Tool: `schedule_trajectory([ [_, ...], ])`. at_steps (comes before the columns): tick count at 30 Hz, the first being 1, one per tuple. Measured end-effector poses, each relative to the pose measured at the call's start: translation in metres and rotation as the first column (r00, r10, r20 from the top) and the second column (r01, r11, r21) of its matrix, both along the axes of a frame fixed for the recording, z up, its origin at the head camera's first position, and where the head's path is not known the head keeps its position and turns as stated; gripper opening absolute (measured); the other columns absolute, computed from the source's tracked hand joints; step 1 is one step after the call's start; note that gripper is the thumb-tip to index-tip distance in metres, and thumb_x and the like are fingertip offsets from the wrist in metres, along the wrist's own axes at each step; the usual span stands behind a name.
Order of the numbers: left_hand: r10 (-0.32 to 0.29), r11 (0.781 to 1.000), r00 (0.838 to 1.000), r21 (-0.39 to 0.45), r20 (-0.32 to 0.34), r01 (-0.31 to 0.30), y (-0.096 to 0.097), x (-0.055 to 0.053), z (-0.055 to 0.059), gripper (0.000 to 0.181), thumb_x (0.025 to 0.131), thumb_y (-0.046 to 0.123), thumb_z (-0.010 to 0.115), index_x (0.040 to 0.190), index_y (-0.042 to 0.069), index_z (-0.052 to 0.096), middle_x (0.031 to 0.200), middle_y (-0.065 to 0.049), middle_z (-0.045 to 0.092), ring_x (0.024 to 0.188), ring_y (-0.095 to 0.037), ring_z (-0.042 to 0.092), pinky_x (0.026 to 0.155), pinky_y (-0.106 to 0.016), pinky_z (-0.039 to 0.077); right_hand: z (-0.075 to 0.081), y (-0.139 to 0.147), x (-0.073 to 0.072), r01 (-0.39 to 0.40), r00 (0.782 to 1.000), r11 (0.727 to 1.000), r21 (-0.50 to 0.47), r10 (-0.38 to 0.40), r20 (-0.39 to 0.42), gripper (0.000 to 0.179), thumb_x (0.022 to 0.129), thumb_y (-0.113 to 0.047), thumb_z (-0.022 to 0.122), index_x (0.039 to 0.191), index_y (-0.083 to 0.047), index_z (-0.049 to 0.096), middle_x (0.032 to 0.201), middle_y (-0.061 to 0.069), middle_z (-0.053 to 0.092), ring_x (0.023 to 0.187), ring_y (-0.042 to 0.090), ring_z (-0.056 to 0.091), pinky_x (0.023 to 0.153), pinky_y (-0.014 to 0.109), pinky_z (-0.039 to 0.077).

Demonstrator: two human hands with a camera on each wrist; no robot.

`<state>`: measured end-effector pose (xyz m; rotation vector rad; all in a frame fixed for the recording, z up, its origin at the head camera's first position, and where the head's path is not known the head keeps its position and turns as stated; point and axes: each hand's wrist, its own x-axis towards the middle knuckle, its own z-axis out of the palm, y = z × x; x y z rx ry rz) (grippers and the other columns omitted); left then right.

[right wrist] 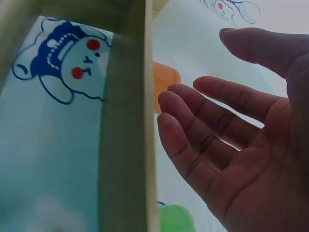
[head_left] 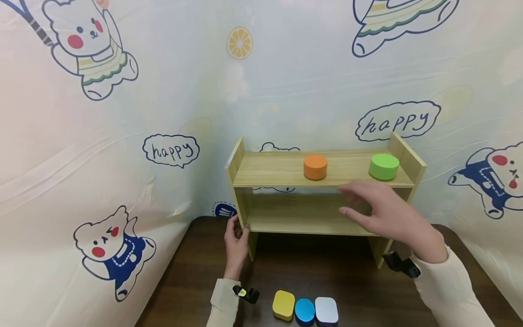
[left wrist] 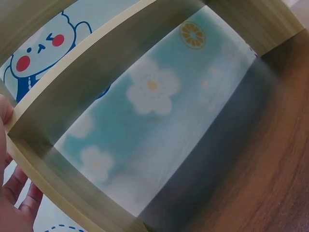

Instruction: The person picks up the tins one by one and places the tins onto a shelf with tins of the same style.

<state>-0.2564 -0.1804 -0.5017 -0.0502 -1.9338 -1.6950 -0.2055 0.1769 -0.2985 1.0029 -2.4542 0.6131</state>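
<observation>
A pale wooden two-tier shelf (head_left: 298,215) stands on the table. My left hand (head_left: 236,245) grips its left side panel, thumb on the near side and fingers behind; the left wrist view shows those fingers (left wrist: 30,203) beyond the panel edge. On the top tier sit an orange round block (head_left: 315,168) and, farther right, a green round block (head_left: 384,168). In front of the shelf's right half hovers my right hand (head_left: 388,211), holding nothing, its fingers loosely bent and thumb apart. In the right wrist view, the orange block (right wrist: 165,84) is partly hidden behind the shelf edge.
Near the front of the dark brown table (head_left: 335,268), a yellow block (head_left: 283,303), a blue round block (head_left: 304,310) and a white block (head_left: 326,309) lie in a row. Behind the shelf hangs a pale printed cloth (head_left: 286,91) with cartoon bears.
</observation>
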Motion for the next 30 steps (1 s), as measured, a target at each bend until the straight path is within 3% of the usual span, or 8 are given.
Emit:
schedule_trajectory([
  [11, -0.015, 1.0, 1.0, -0.008, 0.009, 0.015, -0.001, 0.002, 0.001, 0.036, 0.101, 0.0, 0.061, 0.137, 0.002, 0.06, 0.115, -0.022, 0.065, 0.091, -0.003, 0.064, 0.079, -0.019, 0.053, -0.058, -0.008, 0.014, -0.023, 0.997, 0.999, -0.039, 0.026, 0.075, 0.038, 0.089, -0.015, 0.081, 0.126, -0.01, 0.071, 0.108, -0.003, 0.074, 0.093, 0.01, 0.068, 0.079, 0.034, 0.06],
  [18, -0.052, 0.998, 0.999, -0.016, 0.013, 0.053, 0.001, 0.002, 0.0, 0.036, 0.102, 0.003, 0.061, 0.138, 0.001, 0.059, 0.118, -0.023, 0.066, 0.093, -0.002, 0.063, 0.081, -0.021, 0.053, -0.104, -0.021, 0.026, -0.053, 0.992, 0.998, -0.027, 0.056, 0.114, 0.038, 0.091, -0.019, 0.08, 0.126, -0.011, 0.071, 0.11, -0.006, 0.073, 0.094, 0.002, 0.066, 0.079, 0.03, 0.059],
  [24, -0.012, 1.0, 1.0, 0.0, -0.014, 0.012, 0.001, 0.004, -0.001, 0.035, 0.1, -0.003, 0.062, 0.135, -0.001, 0.06, 0.116, -0.023, 0.067, 0.092, -0.006, 0.063, 0.081, -0.025, 0.054, -0.142, -0.036, 0.03, -0.11, 0.956, 0.994, -0.007, 0.108, 0.274, 0.036, 0.094, -0.023, 0.077, 0.128, -0.013, 0.07, 0.115, -0.005, 0.071, 0.099, 0.005, 0.067, 0.08, 0.031, 0.058],
  [30, -0.013, 1.0, 0.999, -0.017, -0.032, 0.012, 0.0, 0.0, 0.002, 0.035, 0.1, -0.003, 0.062, 0.135, -0.001, 0.06, 0.116, -0.024, 0.066, 0.092, -0.007, 0.062, 0.08, -0.021, 0.053, -0.183, -0.053, 0.03, -0.094, 0.921, 0.991, 0.099, 0.048, 0.387, 0.043, 0.096, -0.033, 0.074, 0.134, -0.013, 0.068, 0.128, 0.001, 0.07, 0.112, 0.018, 0.069, 0.089, 0.042, 0.059],
])
